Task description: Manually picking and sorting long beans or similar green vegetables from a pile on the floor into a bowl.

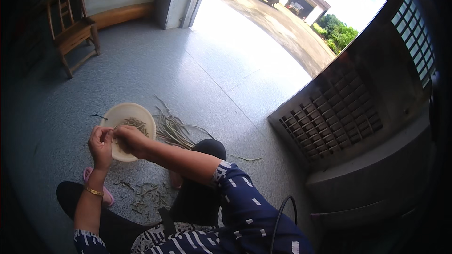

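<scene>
My left hand (pixel 100 144) and my right hand (pixel 130 139) meet over the left part of a pale plastic basin (pixel 149 113) on the floor. Their fingertips pinch together at a small piece, probably of a long bean, mostly hidden by the fingers. Short bean pieces (pixel 136 123) lie inside the basin. Right of it a bundle of long green beans (pixel 173 127) rests on the floor. Below the basin, between my feet, bean scraps (pixel 150 194) are scattered. A dark thin stem (pixel 99 116) lies across the basin's left rim.
A single bean strand (pixel 249 158) lies right of my knee. A wooden chair (pixel 74 33) stands at the upper left. On the right is a lattice door panel (pixel 332 120), beside a doorway opening onto a paved yard (pixel 272 31). A black cable (pixel 282 204) loops by my right arm.
</scene>
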{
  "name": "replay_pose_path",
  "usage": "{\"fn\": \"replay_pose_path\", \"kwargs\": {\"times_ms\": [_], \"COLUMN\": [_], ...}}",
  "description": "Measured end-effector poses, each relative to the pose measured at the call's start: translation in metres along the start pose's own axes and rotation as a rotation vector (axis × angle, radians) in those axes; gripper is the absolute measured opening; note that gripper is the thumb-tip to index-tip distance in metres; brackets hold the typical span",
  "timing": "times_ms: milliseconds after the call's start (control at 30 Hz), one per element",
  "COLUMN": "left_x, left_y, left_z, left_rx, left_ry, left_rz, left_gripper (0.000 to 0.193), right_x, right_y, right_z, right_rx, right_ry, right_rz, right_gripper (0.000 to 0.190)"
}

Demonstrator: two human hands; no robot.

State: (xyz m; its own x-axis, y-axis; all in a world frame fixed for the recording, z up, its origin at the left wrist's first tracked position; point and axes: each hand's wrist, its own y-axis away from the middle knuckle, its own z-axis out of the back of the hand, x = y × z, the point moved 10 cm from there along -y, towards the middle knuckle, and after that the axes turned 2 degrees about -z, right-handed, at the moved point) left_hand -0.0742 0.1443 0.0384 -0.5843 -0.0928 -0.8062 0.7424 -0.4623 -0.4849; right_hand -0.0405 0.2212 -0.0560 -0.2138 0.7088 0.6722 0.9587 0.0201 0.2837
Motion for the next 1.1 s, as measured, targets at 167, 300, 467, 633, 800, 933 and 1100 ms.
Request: {"fn": "replay_pose_path", "kwargs": {"times_ms": [167,300,467,633,800,933,1100], "left_x": [0.000,-0.003,0.000,-0.030,-0.015,0.000,0.007], "left_y": [0.003,0.011,0.031,0.082,0.129,0.162,0.188], "left_z": [-0.001,-0.006,-0.018,-0.087,-0.107,-0.119,-0.121], "left_rx": [-0.005,0.029,0.330,0.883,1.034,1.215,1.305], "left_ry": [0.016,0.034,0.130,0.043,0.013,-0.148,-0.231], "left_rz": [0.001,0.012,0.185,-0.200,-0.274,-0.308,-0.375], "left_gripper": [0.004,0.004,0.004,0.008,0.008,0.006,0.006], "right_x": [-0.002,0.000,0.008,0.054,0.053,0.069,0.133], "right_y": [0.000,-0.003,-0.029,-0.018,-0.035,-0.030,0.017], "right_z": [0.006,0.042,0.093,0.108,0.086,0.093,0.028], "right_rx": [-0.078,-0.275,-0.487,-0.524,-0.434,-0.517,-0.101], "right_ry": [0.022,-0.076,-0.170,-0.256,0.338,0.681,-0.126], "right_rz": [-0.046,-0.060,0.023,0.156,0.032,0.080,0.252], "right_gripper": [0.008,0.012,0.013,0.012,0.054,0.045,0.015]}}
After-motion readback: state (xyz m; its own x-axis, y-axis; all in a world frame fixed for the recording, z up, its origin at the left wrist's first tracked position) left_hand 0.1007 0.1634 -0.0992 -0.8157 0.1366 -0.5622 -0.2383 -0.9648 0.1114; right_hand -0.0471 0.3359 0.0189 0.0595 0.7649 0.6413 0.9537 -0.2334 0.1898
